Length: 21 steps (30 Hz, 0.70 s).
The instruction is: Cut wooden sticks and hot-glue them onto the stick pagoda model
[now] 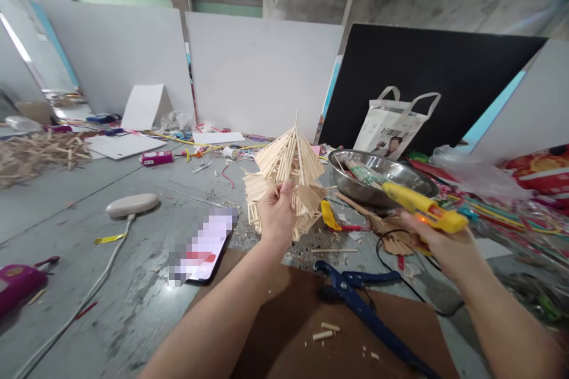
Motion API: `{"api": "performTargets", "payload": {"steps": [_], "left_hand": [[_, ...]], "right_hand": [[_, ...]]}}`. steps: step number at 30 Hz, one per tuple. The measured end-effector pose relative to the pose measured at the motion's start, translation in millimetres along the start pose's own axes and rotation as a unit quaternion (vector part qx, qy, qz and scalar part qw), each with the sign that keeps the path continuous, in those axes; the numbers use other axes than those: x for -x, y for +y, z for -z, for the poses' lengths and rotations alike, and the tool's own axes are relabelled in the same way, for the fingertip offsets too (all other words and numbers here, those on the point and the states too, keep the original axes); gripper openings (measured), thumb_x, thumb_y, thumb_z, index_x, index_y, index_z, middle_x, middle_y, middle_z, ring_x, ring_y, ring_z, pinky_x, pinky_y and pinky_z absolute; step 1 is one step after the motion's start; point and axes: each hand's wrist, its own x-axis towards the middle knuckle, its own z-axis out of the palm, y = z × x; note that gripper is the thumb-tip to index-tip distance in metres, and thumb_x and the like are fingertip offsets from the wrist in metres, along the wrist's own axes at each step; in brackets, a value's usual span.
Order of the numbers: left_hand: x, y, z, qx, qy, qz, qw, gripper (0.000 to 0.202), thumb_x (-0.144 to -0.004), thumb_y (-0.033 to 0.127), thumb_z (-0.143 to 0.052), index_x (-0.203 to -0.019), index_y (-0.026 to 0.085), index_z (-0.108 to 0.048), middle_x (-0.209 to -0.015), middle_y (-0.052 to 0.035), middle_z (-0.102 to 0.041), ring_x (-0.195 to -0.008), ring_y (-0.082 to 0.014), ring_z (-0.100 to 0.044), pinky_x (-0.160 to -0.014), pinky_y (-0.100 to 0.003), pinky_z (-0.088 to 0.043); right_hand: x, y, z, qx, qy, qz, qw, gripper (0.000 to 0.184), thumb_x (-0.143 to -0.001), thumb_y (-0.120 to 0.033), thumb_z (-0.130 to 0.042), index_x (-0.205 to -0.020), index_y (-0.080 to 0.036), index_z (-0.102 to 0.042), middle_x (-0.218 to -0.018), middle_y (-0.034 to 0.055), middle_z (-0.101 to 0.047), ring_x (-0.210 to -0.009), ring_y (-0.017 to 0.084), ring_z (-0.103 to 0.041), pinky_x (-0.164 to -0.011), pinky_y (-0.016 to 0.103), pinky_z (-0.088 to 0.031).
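Grey, littered surface with white and black boards propped behind it. Reference item: the stick model [288,166], a tiered roof shape held clear of the surface.

My left hand [276,208] has its grip closed on the model's lower tier from the near side, and the model is upright.

My right hand [444,246] is right of the model and well apart from it. Its grip is closed round a glue gun [420,206], nozzle end turned toward the model.

- Right of the model, behind the gun: a steel bowl [351,189].
- Nearer me than the model: brown cardboard [275,320] carrying blue pliers [360,302].
- Left of the model: a phone [207,246], flat.
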Motion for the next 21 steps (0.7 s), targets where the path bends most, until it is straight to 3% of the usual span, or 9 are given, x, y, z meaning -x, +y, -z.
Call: {"api": "performTargets", "payload": {"steps": [4, 9, 14, 21], "left_hand": [[-3.4, -1.2, 4.5, -0.049, 0.027, -0.037, 0.998, 0.034, -0.067, 0.048, -0.053, -0.069, 0.014, -0.057, -0.042, 0.0075, -0.037, -0.041, -0.0041, -0.035, -0.043, -0.017, -0.027], [-6.6, -3.0, 7.1, -0.097, 0.038, -0.053, 0.993, 0.037, -0.07, 0.05, -0.048, -0.071, 0.014, -0.058, -0.043, 0.0057, -0.041, -0.042, -0.0057, -0.038, -0.044, -0.018, -0.029], [-7.4, -4.7, 7.0, -0.133, 0.049, -0.067, 0.988, 0.037, -0.073, 0.048, -0.044, -0.072, 0.014, -0.059, -0.046, 0.0038, -0.045, -0.046, -0.0076, -0.043, -0.046, -0.019, -0.032], [-7.0, -5.5, 6.4, -0.143, 0.051, -0.073, 0.986, 0.036, -0.075, 0.046, -0.041, -0.071, 0.014, -0.058, -0.048, 0.0026, -0.048, -0.05, -0.0088, -0.047, -0.05, -0.02, -0.034]], "right_hand": [[3.7, -56.7, -25.9, -0.198, -0.139, 0.021, 0.97, 0.023, -0.066, -0.042, -0.058, -0.073, -0.02, -0.056, -0.077, 0.0029, -0.058, -0.037, 0.005, -0.039, -0.038, 0.027, -0.036], [5.9, -90.6, -55.8, -0.219, -0.238, 0.015, 0.946, 0.023, -0.067, -0.042, -0.058, -0.071, -0.02, -0.057, -0.074, 0.0013, -0.059, -0.035, 0.004, -0.04, -0.034, 0.023, -0.034], [5.3, -104.8, -73.8, -0.199, -0.266, 0.009, 0.943, 0.027, -0.066, -0.045, -0.058, -0.068, -0.019, -0.056, -0.067, -0.0004, -0.058, -0.031, 0.003, -0.039, -0.03, 0.021, -0.03], [0.4, -105.7, -79.6, -0.221, -0.275, -0.008, 0.935, 0.033, -0.064, -0.051, -0.056, -0.065, -0.018, -0.053, -0.06, -0.0023, -0.055, -0.029, 0.003, -0.04, -0.029, 0.019, -0.026]]}}
